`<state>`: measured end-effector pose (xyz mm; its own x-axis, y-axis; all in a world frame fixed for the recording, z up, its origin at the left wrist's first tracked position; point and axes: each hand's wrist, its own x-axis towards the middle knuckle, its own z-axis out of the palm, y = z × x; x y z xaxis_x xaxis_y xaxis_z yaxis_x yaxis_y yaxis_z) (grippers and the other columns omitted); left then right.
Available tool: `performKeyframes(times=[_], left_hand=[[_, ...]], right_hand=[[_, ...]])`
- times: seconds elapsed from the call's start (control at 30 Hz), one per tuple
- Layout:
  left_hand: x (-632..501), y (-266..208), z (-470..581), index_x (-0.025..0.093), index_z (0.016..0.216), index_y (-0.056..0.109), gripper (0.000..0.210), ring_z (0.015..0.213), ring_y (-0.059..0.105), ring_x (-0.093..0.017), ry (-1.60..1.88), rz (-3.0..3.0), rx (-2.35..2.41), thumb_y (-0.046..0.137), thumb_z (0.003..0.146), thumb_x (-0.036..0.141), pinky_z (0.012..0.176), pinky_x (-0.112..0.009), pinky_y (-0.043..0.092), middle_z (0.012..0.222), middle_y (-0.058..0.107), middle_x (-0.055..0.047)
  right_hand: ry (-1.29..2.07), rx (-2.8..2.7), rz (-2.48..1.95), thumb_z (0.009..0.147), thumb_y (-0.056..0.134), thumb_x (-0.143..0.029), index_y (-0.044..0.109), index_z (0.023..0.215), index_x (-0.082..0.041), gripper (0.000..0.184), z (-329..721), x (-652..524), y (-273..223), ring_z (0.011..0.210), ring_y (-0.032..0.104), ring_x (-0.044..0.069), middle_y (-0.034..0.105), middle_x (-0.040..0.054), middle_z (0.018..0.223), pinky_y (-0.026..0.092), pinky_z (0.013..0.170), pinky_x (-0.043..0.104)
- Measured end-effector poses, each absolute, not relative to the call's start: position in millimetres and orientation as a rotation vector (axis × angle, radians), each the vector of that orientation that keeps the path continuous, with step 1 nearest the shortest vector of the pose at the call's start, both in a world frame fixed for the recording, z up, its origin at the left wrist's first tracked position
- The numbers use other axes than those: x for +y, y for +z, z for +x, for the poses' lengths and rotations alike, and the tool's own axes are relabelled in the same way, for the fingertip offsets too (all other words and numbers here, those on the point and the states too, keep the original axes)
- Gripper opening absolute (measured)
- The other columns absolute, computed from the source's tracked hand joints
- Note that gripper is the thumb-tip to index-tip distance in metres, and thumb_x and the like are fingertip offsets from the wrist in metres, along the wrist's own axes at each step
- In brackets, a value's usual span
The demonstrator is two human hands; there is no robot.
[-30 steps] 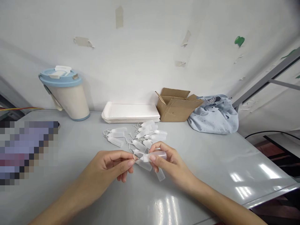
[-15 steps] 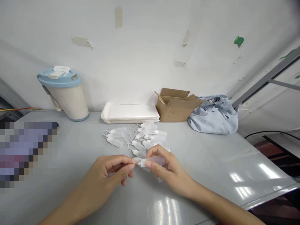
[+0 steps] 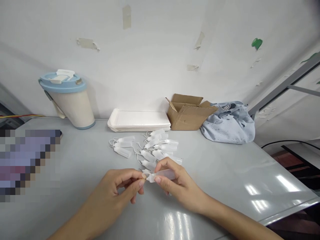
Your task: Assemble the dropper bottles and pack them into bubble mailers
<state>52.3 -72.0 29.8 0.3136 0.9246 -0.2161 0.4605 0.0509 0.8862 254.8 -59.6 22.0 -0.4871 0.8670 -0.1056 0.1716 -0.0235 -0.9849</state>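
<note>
Between the thumb and fingers of my right hand (image 3: 181, 190) lies a small translucent plastic bottle (image 3: 165, 173), held roughly level with its white tip to the left. My left hand (image 3: 120, 188) is closed in a pinch right at that tip. What its fingertips grip is small and pale, too fine to make out. Just beyond my hands, more such bottles (image 3: 147, 156) lie loosely piled, with thin grey cords at their white ends. Several others (image 3: 122, 152) form a smaller group to the left. My right fingers hide part of the pile.
Along the wall stand a cream tumbler (image 3: 75, 106) with a blue lid, a stack of white flat packets (image 3: 140, 120), an open cardboard box (image 3: 191, 117) and a pale blue cloth bag (image 3: 230, 126). A pixelated flat object (image 3: 27, 156) lies at left on the grey table (image 3: 225, 180).
Both hands and the held bottle have shifted slightly down. The pale loop that showed at my left fingertips is now less plain. Both hands keep their grip.
</note>
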Motion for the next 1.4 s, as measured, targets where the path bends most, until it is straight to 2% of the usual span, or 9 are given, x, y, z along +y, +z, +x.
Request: performKeyframes(times=[0.13,0.3,0.43,0.7,1.17,1.4], left_hand=[[-72.5,31.4,53.1,0.021,0.067,0.060,0.031,0.058,0.051,-0.013,0.566,1.592,1.305,0.047,0.085,0.042,0.059,-0.023,0.039,0.061,0.054,0.003],[-72.9,31.5,53.6,0.021,0.067,0.062,0.031,0.058,0.051,-0.012,0.586,1.569,1.309,0.049,0.085,0.042,0.058,-0.023,0.038,0.061,0.055,0.004],[-68.0,31.2,51.3,0.021,0.073,0.066,0.032,0.059,0.052,-0.013,0.615,1.481,1.238,0.050,0.085,0.045,0.060,-0.024,0.040,0.066,0.060,0.002],[-59.1,31.9,45.3,0.020,0.068,0.064,0.034,0.060,0.053,-0.012,0.673,1.398,1.203,0.054,0.084,0.048,0.060,-0.023,0.040,0.065,0.059,0.003],[-69.3,32.3,51.5,0.021,0.063,0.058,0.039,0.057,0.049,-0.014,0.589,1.481,1.280,0.047,0.085,0.051,0.057,-0.025,0.036,0.057,0.052,0.003],[-69.6,32.8,51.8,0.021,0.065,0.059,0.039,0.058,0.050,-0.015,0.551,1.498,1.290,0.046,0.085,0.051,0.057,-0.025,0.035,0.059,0.053,0.002]], right_hand=[[1.571,-1.689,-1.099,0.089,0.057,-0.048,0.051,0.095,-0.022,0.027,254.1,-58.9,22.8,0.056,0.038,0.008,0.045,-0.0063,0.067,0.034,0.053,0.021],[1.562,-1.675,-1.086,0.090,0.058,-0.046,0.052,0.095,-0.022,0.025,254.1,-59.8,22.6,0.058,0.041,0.008,0.047,-0.0050,0.072,0.036,0.056,0.022],[1.605,-1.597,-1.074,0.089,0.058,-0.047,0.052,0.095,-0.022,0.027,254.2,-59.5,22.8,0.054,0.039,0.008,0.045,-0.0061,0.065,0.034,0.052,0.021],[1.600,-1.503,-1.042,0.089,0.057,-0.049,0.051,0.091,-0.020,0.029,253.8,-56.6,25.6,0.053,0.042,0.009,0.044,-0.0070,0.058,0.034,0.053,0.021],[1.682,-1.553,-1.015,0.092,0.053,-0.050,0.047,0.094,-0.021,0.030,251.7,-58.1,15.9,0.051,0.039,0.009,0.041,-0.0087,0.056,0.033,0.051,0.021],[1.685,-1.574,-1.047,0.092,0.052,-0.049,0.046,0.096,-0.021,0.029,251.7,-60.7,16.1,0.050,0.038,0.008,0.041,-0.0092,0.055,0.032,0.050,0.021]])
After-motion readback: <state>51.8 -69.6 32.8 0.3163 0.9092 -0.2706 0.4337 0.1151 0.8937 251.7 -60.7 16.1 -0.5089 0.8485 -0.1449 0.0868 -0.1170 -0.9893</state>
